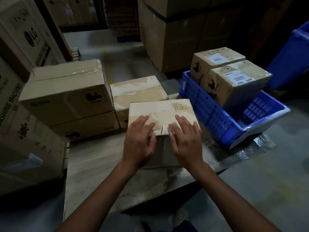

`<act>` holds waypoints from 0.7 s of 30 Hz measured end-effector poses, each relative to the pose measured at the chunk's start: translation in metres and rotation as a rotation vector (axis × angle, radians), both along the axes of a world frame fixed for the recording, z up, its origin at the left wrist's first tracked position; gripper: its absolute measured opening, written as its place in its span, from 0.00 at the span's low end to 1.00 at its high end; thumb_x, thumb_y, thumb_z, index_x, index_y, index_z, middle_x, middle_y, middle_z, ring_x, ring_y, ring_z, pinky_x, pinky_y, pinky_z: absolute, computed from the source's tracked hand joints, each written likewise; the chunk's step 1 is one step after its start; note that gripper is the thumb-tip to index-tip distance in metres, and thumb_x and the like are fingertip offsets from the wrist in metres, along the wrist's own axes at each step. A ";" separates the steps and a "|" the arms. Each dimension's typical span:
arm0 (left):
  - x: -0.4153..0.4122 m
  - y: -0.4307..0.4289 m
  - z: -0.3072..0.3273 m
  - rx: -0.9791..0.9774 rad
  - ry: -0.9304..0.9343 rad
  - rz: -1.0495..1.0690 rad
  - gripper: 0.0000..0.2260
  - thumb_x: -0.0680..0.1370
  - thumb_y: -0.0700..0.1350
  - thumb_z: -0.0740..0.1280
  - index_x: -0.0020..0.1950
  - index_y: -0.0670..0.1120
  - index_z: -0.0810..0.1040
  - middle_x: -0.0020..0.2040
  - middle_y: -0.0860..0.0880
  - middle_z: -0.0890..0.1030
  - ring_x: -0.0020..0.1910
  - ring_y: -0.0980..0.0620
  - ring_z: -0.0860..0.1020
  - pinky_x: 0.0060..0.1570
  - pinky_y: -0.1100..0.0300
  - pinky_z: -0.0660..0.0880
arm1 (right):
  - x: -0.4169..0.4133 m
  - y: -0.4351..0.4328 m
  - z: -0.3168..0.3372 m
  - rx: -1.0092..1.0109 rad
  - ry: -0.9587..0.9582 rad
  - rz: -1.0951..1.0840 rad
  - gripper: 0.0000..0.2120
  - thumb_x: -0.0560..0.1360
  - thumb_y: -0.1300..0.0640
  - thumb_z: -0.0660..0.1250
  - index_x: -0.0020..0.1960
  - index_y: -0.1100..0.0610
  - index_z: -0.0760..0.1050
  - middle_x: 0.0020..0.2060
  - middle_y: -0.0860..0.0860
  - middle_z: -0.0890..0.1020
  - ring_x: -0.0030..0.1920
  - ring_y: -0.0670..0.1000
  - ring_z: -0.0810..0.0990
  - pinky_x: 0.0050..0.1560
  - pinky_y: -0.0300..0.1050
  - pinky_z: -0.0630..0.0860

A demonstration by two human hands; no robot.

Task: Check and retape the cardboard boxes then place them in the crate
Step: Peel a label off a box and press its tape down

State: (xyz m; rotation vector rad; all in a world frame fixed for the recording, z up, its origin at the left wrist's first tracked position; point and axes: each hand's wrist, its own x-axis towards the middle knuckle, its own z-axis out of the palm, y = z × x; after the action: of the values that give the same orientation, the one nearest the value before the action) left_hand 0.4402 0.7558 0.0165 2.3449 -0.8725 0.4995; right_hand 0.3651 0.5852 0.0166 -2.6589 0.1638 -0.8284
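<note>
Both hands, left [139,141] and right [185,142], lie flat with fingers spread on the cardboard box [163,113], likely smoothing its tape. The blue crate [212,114] sits just beside it, within easy reach.

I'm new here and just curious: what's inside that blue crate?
The blue crate holds two labelled cardboard boxes, the far box and the near box; its near floor shows bare. Anything beneath them is covered.

The brand mark "LG" is printed on the tall carton [25,30] at far left. "WASHING MACHINE", its first letter cut off by the frame edge, is printed along the lower carton [20,131] beneath it. The white labels [237,77] on the boxes [222,91] in the blue crate [209,111] are too blurred to be read.
</note>
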 end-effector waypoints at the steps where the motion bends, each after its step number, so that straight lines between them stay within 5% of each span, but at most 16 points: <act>1: -0.003 -0.002 -0.001 0.094 0.006 0.026 0.19 0.80 0.50 0.59 0.66 0.44 0.79 0.69 0.41 0.76 0.70 0.42 0.72 0.68 0.46 0.67 | 0.001 0.003 -0.001 -0.002 0.060 -0.028 0.19 0.82 0.49 0.56 0.65 0.56 0.78 0.70 0.58 0.76 0.73 0.58 0.71 0.73 0.64 0.62; 8: -0.005 -0.002 0.009 0.247 0.095 0.059 0.21 0.79 0.55 0.55 0.63 0.48 0.80 0.65 0.44 0.79 0.65 0.44 0.75 0.62 0.48 0.69 | 0.000 0.004 0.007 0.013 0.240 -0.082 0.24 0.81 0.46 0.52 0.66 0.55 0.78 0.69 0.56 0.77 0.72 0.56 0.72 0.70 0.60 0.65; 12: 0.008 -0.005 0.026 0.254 0.079 0.030 0.21 0.78 0.57 0.54 0.58 0.49 0.80 0.56 0.47 0.78 0.56 0.45 0.75 0.57 0.49 0.68 | 0.002 -0.003 0.032 -0.054 0.306 -0.067 0.15 0.80 0.48 0.60 0.62 0.53 0.79 0.63 0.53 0.79 0.65 0.55 0.75 0.64 0.55 0.67; 14: 0.019 -0.010 0.031 0.309 0.133 0.024 0.24 0.78 0.60 0.53 0.66 0.50 0.76 0.66 0.44 0.75 0.66 0.43 0.71 0.67 0.45 0.65 | 0.009 -0.008 0.044 -0.075 0.351 -0.060 0.17 0.81 0.47 0.62 0.67 0.50 0.76 0.66 0.52 0.77 0.67 0.54 0.73 0.65 0.54 0.67; 16: 0.028 -0.014 0.032 0.432 0.225 0.021 0.28 0.81 0.62 0.51 0.78 0.51 0.63 0.80 0.44 0.59 0.79 0.43 0.55 0.77 0.41 0.52 | 0.022 -0.013 0.047 -0.089 0.455 -0.040 0.24 0.83 0.44 0.57 0.77 0.49 0.66 0.77 0.53 0.67 0.77 0.54 0.63 0.74 0.55 0.60; 18: 0.031 -0.017 0.027 0.524 0.268 0.026 0.29 0.83 0.62 0.48 0.82 0.52 0.53 0.83 0.46 0.49 0.81 0.46 0.46 0.78 0.42 0.45 | 0.031 -0.012 0.040 -0.146 0.572 -0.012 0.26 0.85 0.43 0.50 0.81 0.48 0.55 0.82 0.54 0.54 0.81 0.54 0.50 0.79 0.55 0.48; 21: 0.025 -0.017 0.024 0.533 0.278 0.021 0.29 0.83 0.62 0.46 0.82 0.53 0.50 0.83 0.47 0.47 0.81 0.47 0.44 0.78 0.42 0.44 | 0.026 -0.008 0.030 -0.176 0.592 -0.015 0.27 0.85 0.43 0.45 0.82 0.48 0.50 0.82 0.54 0.50 0.82 0.54 0.46 0.80 0.55 0.44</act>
State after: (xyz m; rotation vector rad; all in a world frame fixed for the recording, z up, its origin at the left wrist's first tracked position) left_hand 0.4649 0.7386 0.0409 2.8114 -0.9299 -0.0723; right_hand 0.3906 0.5771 0.0466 -2.9968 0.2637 -0.0351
